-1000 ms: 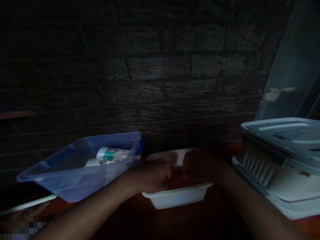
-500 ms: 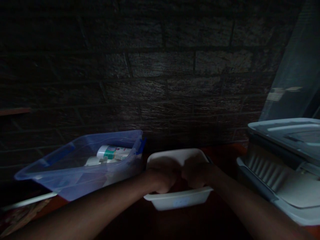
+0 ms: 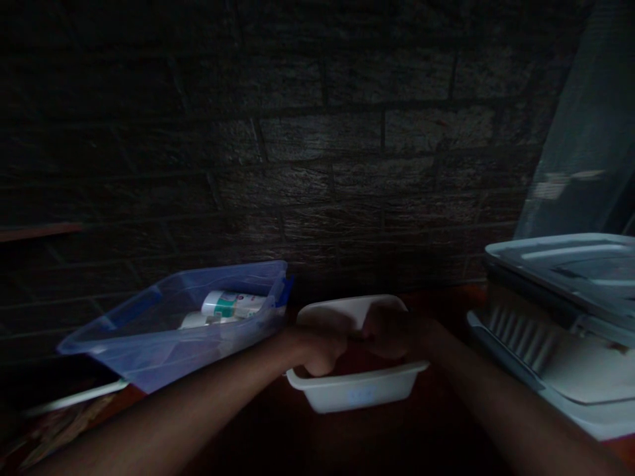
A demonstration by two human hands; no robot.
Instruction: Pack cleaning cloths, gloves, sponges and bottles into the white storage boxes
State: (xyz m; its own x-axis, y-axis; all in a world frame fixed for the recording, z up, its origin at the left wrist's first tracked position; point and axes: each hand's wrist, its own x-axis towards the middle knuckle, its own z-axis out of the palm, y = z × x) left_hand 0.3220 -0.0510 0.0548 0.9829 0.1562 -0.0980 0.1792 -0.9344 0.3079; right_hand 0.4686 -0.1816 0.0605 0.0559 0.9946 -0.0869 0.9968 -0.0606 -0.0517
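A small white plastic tub (image 3: 364, 396) with a bluish mark on its front wall stands low in the middle of the head view. Both of my hands reach down inside it. My left hand (image 3: 317, 349) is at the tub's left side, its fingers curled and closed. Opposite it, my right hand (image 3: 391, 330) is also closed, knuckles turned inward and close to the left hand. Between them shows a dark reddish stuff (image 3: 364, 357) in the tub, too dim to name. What the fingers hold, if anything, is hidden in shadow.
To the left sits a translucent blue-purple plastic bin (image 3: 173, 357) with white containers (image 3: 233, 304) inside. On the right is a grey and white lidded box (image 3: 560, 357). A dark brick wall (image 3: 322, 165) rises behind the reddish-brown table (image 3: 446, 301).
My right hand has shifted slightly up and right inside the tub, showing more of the reddish stuff. My left hand has moved a little upward. The view has turned slightly left.
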